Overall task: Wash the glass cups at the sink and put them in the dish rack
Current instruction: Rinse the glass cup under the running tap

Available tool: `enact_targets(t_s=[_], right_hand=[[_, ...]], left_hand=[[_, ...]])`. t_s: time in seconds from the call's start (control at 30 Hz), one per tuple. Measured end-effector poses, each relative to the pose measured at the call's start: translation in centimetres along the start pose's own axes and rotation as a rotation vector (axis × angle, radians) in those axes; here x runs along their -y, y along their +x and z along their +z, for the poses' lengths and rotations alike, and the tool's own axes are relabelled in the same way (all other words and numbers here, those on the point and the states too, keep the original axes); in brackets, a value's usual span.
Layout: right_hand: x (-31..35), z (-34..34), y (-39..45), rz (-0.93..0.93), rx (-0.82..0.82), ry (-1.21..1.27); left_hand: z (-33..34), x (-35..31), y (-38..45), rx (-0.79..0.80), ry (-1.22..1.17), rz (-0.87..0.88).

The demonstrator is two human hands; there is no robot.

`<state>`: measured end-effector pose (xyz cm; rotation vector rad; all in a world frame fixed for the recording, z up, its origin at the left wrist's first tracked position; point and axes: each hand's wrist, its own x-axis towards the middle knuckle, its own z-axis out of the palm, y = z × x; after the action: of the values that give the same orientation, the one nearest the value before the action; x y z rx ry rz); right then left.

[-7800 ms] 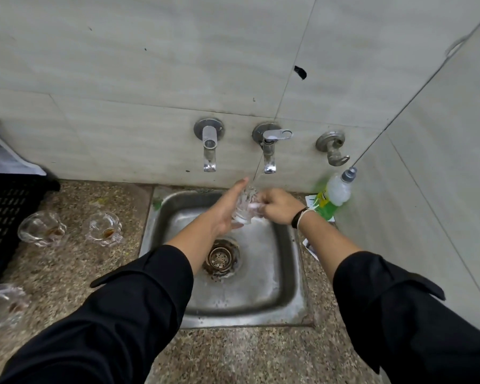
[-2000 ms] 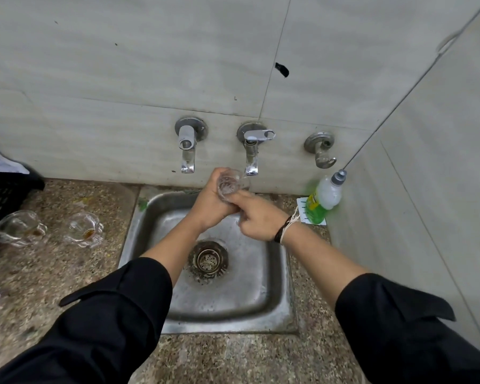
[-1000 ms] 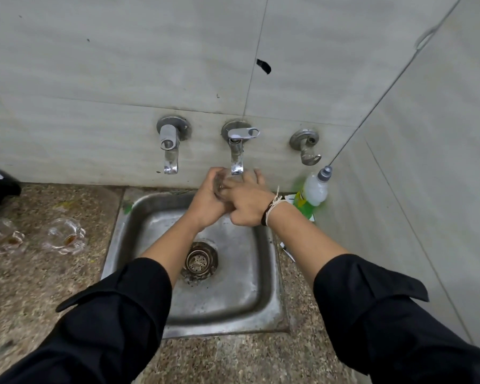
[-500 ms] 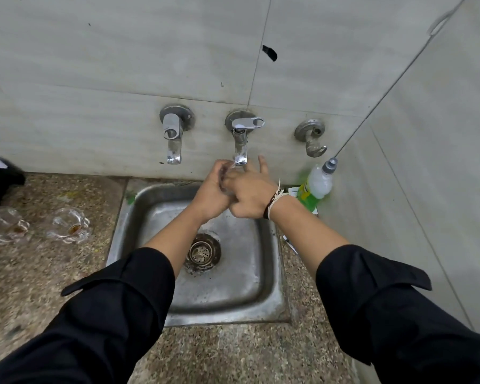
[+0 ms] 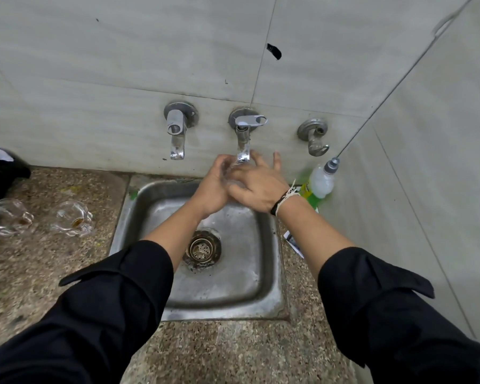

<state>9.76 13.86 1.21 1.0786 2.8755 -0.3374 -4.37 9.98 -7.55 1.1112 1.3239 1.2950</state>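
A clear glass cup [image 5: 230, 173] sits between both hands, right under the middle tap [image 5: 244, 139], above the back of the steel sink [image 5: 225, 289]. My left hand [image 5: 215, 187] grips it from the left. My right hand [image 5: 257, 187] covers it from the right with the fingers spread toward the wall. Most of the cup is hidden by the hands. Two more glass cups, one [image 5: 72, 218] nearer the sink and one [image 5: 7, 220] further left, lie on the counter with brown dregs in them.
A black dish rack [image 5: 0, 176] shows at the left edge. A green soap bottle [image 5: 317, 184] leans in the right corner by the wall. A left tap [image 5: 176, 134] and a wall fitting [image 5: 315, 138] flank the middle tap. The drain [image 5: 203, 248] is in the basin.
The cup and both hands have risen from over the basin to right under the middle tap's spout. My right hand's fingers have spread open over the cup.
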Motion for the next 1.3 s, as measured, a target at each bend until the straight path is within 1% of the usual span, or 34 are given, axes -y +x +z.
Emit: enact_targets(t_s=[0.07, 0.13, 0.2, 0.27, 0.33, 0.4, 0.43, 0.53, 0.6, 0.63, 0.73, 0.83, 0.9, 0.97, 1.0, 1.07, 1.13, 1.2, 1.3], right_hand=[[0.8, 0.4, 0.0, -0.026, 0.016, 0.014], [-0.4, 0.5, -0.5, -0.051, 0.047, 0.021], [-1.7, 0.0, -0.3, -0.030, 0.036, 0.019], [-0.7, -0.7, 0.3, -0.036, 0.009, 0.018], [0.9, -0.4, 0.6, -0.097, -0.008, 0.002], [0.4, 0.6, 0.0, -0.157, 0.005, -0.025], [-0.4, 0.6, -0.4, -0.152, 0.009, -0.023], [-1.0, 0.0, -0.2, -0.077, 0.005, -0.016], [0.7, 0.3, 0.2, -0.108, 0.004, -0.031], [1.1, 0.7, 0.3, -0.131, 0.011, -0.028], [-0.6, 1.1, -0.7, -0.156, 0.053, -0.028], [-1.0, 0.1, -0.4, -0.053, 0.061, 0.004], [0.0, 0.2, 0.3, -0.036, 0.108, 0.053], [-0.4, 0.3, 0.2, -0.050, 0.186, 0.055], [-0.9, 0.1, -0.1, -0.054, 0.201, 0.044], [-1.7, -0.7, -0.2, -0.047, 0.165, -0.004], [-0.8, -1.1, 0.1, -0.051, 0.138, -0.038], [0.2, -0.4, 0.1, -0.083, 0.143, -0.051], [-1.0, -0.3, -0.7, -0.111, 0.129, -0.046]], left_hand=[[0.0, -0.4, -0.1, 0.013, -0.027, -0.009], [-0.7, -0.1, -0.5, 0.019, -0.014, -0.008], [-0.9, 0.2, -0.9, 0.027, 0.000, 0.015], [-0.4, 0.4, -0.9, 0.026, 0.041, 0.034], [-0.4, 0.3, -0.8, 0.003, 0.051, 0.041], [-1.2, 0.3, -0.8, -0.032, -0.008, 0.030], [-1.6, 0.4, -0.9, -0.041, -0.029, 0.023], [-1.4, 0.9, -1.3, -0.009, 0.051, 0.007], [-0.8, 1.0, -1.2, 0.012, 0.078, 0.007], [-0.8, 1.1, -1.1, -0.005, 0.070, 0.009], [-1.4, 1.3, -1.4, -0.020, 0.015, -0.021], [-0.5, 0.8, -1.6, 0.040, 0.055, -0.001], [0.1, 0.2, -1.2, 0.063, 0.086, 0.032], [-0.4, 0.1, -0.9, 0.047, 0.074, 0.017], [-0.6, 0.1, -0.8, 0.035, 0.049, 0.002], [-0.7, 0.3, -0.9, 0.023, 0.061, 0.002], [-0.3, 0.5, -0.7, 0.026, 0.108, 0.025], [-0.3, 0.1, -0.5, 0.012, 0.062, 0.003], [-0.8, 0.5, -0.7, -0.012, 0.033, -0.004]])
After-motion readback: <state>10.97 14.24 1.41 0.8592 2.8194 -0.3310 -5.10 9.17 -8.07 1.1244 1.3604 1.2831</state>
